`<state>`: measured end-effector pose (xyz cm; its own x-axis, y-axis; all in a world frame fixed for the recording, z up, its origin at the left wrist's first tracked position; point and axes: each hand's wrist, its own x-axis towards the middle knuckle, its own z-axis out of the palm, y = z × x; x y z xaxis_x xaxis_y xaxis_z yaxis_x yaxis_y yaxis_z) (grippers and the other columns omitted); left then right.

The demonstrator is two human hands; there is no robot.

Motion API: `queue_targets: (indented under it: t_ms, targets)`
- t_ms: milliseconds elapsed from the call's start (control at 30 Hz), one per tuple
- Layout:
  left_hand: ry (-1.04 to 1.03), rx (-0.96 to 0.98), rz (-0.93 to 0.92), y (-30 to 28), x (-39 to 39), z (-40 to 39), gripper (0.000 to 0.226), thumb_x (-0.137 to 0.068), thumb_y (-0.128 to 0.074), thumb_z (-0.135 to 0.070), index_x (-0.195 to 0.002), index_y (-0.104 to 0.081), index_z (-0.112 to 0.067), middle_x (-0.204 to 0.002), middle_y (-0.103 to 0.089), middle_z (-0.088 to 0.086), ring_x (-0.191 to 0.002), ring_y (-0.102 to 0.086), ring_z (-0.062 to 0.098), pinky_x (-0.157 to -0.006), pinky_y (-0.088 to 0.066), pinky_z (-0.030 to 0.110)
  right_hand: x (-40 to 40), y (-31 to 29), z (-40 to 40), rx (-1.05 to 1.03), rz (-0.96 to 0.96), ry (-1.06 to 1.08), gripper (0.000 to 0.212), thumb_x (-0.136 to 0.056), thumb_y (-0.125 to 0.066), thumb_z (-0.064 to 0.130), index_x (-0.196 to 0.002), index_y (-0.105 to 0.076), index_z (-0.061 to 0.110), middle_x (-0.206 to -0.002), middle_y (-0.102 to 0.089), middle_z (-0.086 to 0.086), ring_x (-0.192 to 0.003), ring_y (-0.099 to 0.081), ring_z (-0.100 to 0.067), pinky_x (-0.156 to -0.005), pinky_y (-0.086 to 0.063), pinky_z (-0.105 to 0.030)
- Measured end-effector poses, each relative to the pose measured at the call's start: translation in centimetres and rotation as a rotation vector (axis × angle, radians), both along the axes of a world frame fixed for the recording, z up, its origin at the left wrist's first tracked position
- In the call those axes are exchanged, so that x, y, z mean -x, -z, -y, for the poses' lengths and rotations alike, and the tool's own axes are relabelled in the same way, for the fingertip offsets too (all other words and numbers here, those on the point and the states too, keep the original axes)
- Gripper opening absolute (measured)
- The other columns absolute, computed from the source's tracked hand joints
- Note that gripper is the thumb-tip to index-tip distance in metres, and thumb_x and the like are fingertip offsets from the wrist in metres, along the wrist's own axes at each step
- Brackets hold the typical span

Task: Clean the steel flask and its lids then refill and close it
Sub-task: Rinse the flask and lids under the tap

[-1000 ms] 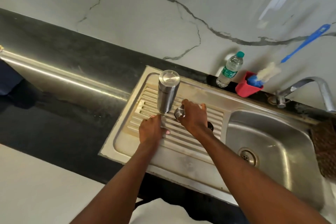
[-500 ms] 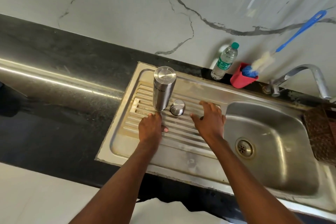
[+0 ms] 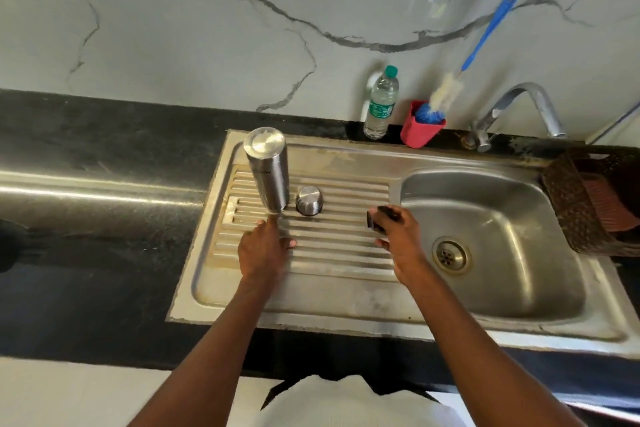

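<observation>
Faint lettering runs across the side of the steel flask (image 3: 267, 173) and a green label wraps the plastic water bottle (image 3: 380, 104), but both are too small and blurred to read.

steel flask (image 3: 267, 173) inverted, steel lid (image 3: 309, 200) beside

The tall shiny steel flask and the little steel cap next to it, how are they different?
The tall silver steel flask is much taller than the small rounded steel cap. The flask is a long, straight cylinder; the cap is short and dome-like. The left hand touches the flask's base, while the cap sits alone, untouched. Both are shiny steel and stand on the ribbed steel draining board.
</observation>
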<state>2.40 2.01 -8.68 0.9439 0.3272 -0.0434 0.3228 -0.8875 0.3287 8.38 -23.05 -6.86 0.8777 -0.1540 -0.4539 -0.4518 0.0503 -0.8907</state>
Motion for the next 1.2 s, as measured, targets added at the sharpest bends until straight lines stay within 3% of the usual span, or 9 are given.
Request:
queue_targets:
  t_ms: [133,300,400,633,733,800,967,1067,1200]
  targets:
    - [-0.146,0.049,0.206,-0.2,1.2,2.3,0.029,-0.096,-0.060,-0.014,-0.125,-0.062,-0.016,-0.092,-0.078,0.005,-0.095,-0.073,0.029,-0.116,-0.038,0.052,0.2,-0.4,5.3,-0.384,-0.187,0.216,0.025,-0.094,-0.073,0.028,-0.112,-0.069,0.011,-0.098,-0.074,-0.013,-0.081,-0.068,-0.022,-0.070,-0.050,-0.034]
    - [0.037,0.202,0.344,-2.8,-0.5,11.4,0.026,-0.093,-0.062,-0.007,-0.111,-0.074,-0.021,-0.087,-0.077,0.003,-0.078,-0.072,0.025,-0.076,-0.056,0.036,-0.6,0.1,11.6,-0.612,-0.198,0.398,0.028,-0.099,-0.067,0.024,-0.123,-0.063,0.010,-0.103,-0.070,-0.018,-0.080,-0.071,-0.028,-0.067,-0.056,-0.033]
    - [0.127,0.311,0.240,-3.2,-4.1,17.6,0.036,-0.090,-0.057,-0.006,-0.117,-0.073,-0.024,-0.107,-0.077,0.000,-0.099,-0.070,0.024,-0.084,-0.056,0.037,-1.7,0.4,14.8,-0.650,-0.199,0.446,0.038,-0.097,-0.069,0.028,-0.133,-0.061,0.019,-0.105,-0.071,-0.014,-0.077,-0.074,-0.026,-0.060,-0.058,-0.029]
    - [0.249,0.489,0.167,-2.7,-11.8,28.1,0.031,-0.095,-0.056,-0.007,-0.116,-0.072,-0.022,-0.114,-0.077,-0.003,-0.108,-0.072,0.017,-0.095,-0.056,0.033,-4.9,-0.7,21.6,-0.575,-0.073,0.462,0.018,-0.095,-0.074,0.022,-0.107,-0.063,0.015,-0.106,-0.070,-0.016,-0.084,-0.070,-0.023,-0.060,-0.059,-0.026]
    - [0.301,0.541,0.127,-3.4,-15.0,31.4,0.047,-0.087,-0.052,0.011,-0.119,-0.074,-0.014,-0.119,-0.076,0.002,-0.114,-0.070,0.018,-0.104,-0.052,0.032,-6.6,-0.5,23.7,-0.483,-0.026,0.452,0.029,-0.090,-0.075,0.001,-0.112,-0.061,0.014,-0.116,-0.068,-0.016,-0.099,-0.069,-0.027,-0.074,-0.061,-0.033]
    - [0.335,0.512,0.095,-4.0,-17.2,33.3,0.047,-0.089,-0.054,0.007,-0.125,-0.072,-0.017,-0.126,-0.074,0.000,-0.119,-0.067,0.016,-0.106,-0.049,0.026,-7.6,-0.2,24.6,-0.380,-0.010,0.417,0.038,-0.087,-0.075,-0.006,-0.119,-0.064,0.013,-0.121,-0.068,-0.018,-0.105,-0.067,-0.028,-0.082,-0.060,-0.037]
    - [0.305,0.552,0.049,-5.3,-24.0,37.6,0.054,-0.094,-0.054,0.003,-0.143,-0.058,-0.020,-0.141,-0.063,0.005,-0.129,-0.060,0.024,-0.109,-0.049,0.035,-9.6,1.0,25.4,-0.063,0.041,0.361,0.039,-0.081,-0.084,0.001,-0.114,-0.073,0.018,-0.115,-0.074,-0.009,-0.092,-0.070,-0.022,-0.078,-0.060,-0.039]
    - [0.344,0.506,0.022,-6.7,-27.5,39.9,0.054,-0.096,-0.057,-0.005,-0.147,-0.054,-0.021,-0.137,-0.067,0.008,-0.125,-0.063,0.030,-0.098,-0.055,0.040,-10.8,1.5,25.8,0.070,0.073,0.325,0.041,-0.077,-0.089,0.006,-0.112,-0.076,0.024,-0.108,-0.077,0.003,-0.099,-0.074,-0.021,-0.089,-0.062,-0.042]
    - [0.280,0.362,-0.004,-7.5,-29.9,41.2,0.024,-0.101,-0.056,-0.015,-0.118,-0.073,-0.011,-0.115,-0.074,0.017,-0.109,-0.068,0.039,-0.075,-0.047,0.036,-12.0,2.0,26.0,0.090,0.065,0.274,0.038,-0.076,-0.089,0.010,-0.106,-0.076,0.028,-0.105,-0.078,0.005,-0.098,-0.074,-0.019,-0.092,-0.061,-0.047]
